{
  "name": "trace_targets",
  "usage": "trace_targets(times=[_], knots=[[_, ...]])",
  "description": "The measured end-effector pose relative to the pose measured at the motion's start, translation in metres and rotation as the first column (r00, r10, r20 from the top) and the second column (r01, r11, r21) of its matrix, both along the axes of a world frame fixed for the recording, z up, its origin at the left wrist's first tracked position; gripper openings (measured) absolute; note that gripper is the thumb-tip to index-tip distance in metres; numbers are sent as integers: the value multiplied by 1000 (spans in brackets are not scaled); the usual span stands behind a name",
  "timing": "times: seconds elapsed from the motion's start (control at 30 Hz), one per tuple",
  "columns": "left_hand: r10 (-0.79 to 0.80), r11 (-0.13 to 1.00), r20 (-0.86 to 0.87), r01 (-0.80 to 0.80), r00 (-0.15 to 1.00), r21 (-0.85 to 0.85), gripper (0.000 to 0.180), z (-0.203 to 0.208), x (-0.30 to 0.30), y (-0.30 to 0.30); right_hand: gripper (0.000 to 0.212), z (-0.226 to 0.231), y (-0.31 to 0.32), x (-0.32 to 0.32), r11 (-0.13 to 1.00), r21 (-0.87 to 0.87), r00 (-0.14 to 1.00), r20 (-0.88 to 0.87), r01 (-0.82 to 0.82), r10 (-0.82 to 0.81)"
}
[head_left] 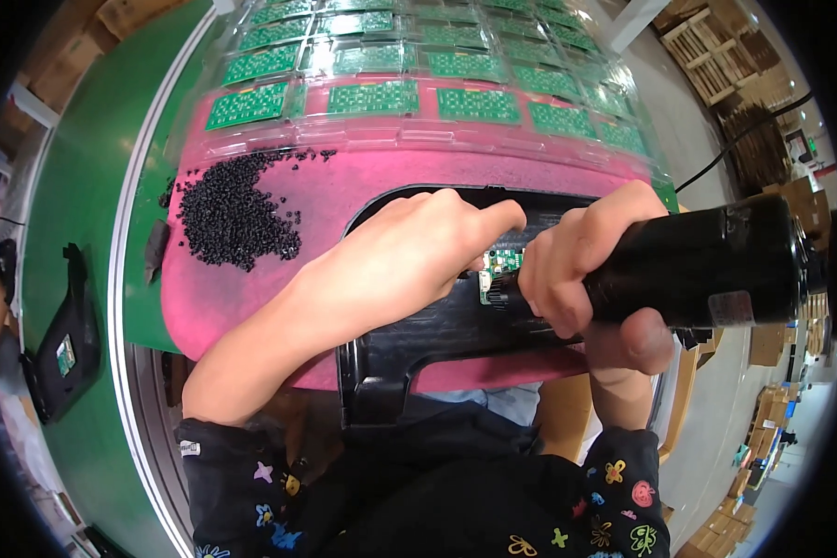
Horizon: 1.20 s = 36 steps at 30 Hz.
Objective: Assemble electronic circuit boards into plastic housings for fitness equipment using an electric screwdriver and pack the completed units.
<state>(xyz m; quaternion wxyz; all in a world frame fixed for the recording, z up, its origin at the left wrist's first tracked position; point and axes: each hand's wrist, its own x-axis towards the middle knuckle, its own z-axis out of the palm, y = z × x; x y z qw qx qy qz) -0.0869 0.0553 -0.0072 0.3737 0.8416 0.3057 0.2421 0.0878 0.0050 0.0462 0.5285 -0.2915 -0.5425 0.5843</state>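
A black plastic housing [437,330] lies in front of me on a pink mat, with a small green circuit board [505,261] inside it, partly covered by my hands. My right hand [586,260] is wrapped round a thick black electric screwdriver [697,265], held nearly level. Its ribbed front end is at the board's lower edge; the bit itself cannot be made out. Just left of the board, my left hand [437,237] reaches over the housing with fingers curled in; what they hold, if anything, is hidden.
A heap of small black screws [237,214] is on the pink mat [353,177] at left. Behind stand clear plastic trays [418,135] of green circuit boards. At far left, another black housing [70,339] lies on the green surface, near another person's arm. A black cable [749,135] hangs at right.
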Motion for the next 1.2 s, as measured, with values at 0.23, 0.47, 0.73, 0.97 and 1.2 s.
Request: trace_targets(times=[0.23, 0.47, 0.73, 0.97, 1.2], knots=[[4, 974, -61, 10, 998, 228, 29, 3, 1, -3, 54, -7, 23, 15, 968, 94, 970, 97, -231, 222], [15, 987, -130, 6, 991, 160, 28, 3, 2, -4, 42, 1, 0, 6, 990, 123, 998, -20, 65, -64], [-98, 994, 233, 81, 967, 79, 41, 13, 13, -3, 39, 13, 7, 31, 898, 431, 949, -310, 93, 51], [-53, 998, 299, 38, 953, 55, 31, 15, 18, -5, 39, 12, 10, 45, 869, 483, 902, -416, 109, 118], [-74, 997, 346, 64, 935, 40, 32, 10, 16, -5, 39, 9, 2, 47, 887, 436, 899, -434, 151, 60]])
